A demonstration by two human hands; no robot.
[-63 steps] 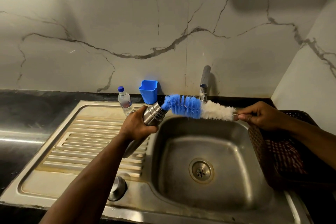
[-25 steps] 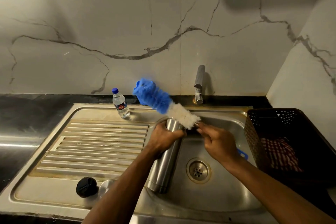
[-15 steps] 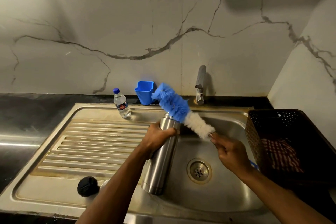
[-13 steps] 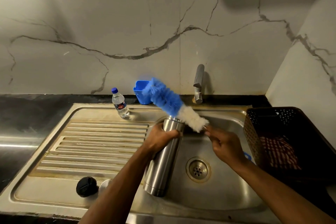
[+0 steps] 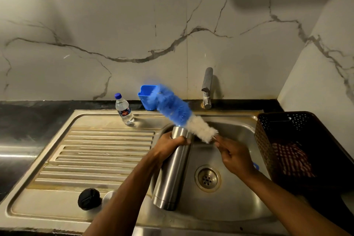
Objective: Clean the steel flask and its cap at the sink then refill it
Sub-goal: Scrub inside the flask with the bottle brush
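Note:
My left hand (image 5: 169, 144) grips the steel flask (image 5: 171, 174) near its open neck and holds it nearly upright over the left edge of the sink basin (image 5: 226, 203). My right hand (image 5: 232, 156) holds the handle of a blue and white bottle brush (image 5: 180, 116). The brush slants up to the left and its bristles lie against the outside of the flask's mouth. A black cap (image 5: 88, 199) lies on the drainboard (image 5: 95, 155) at the front, with a steel cup beside it partly hidden by my left arm.
A small water bottle (image 5: 124, 109) and a blue plastic holder (image 5: 146, 97) stand at the back of the sink. The tap (image 5: 206, 87) rises behind the basin. A dark perforated basket (image 5: 298, 149) with a checked cloth sits on the right. The drain (image 5: 207, 178) is uncovered.
The flask went from tilted towards the brush to nearly upright over the basin. The brush keeps sliding back and forth across the flask's mouth; it has now shifted slightly up and left.

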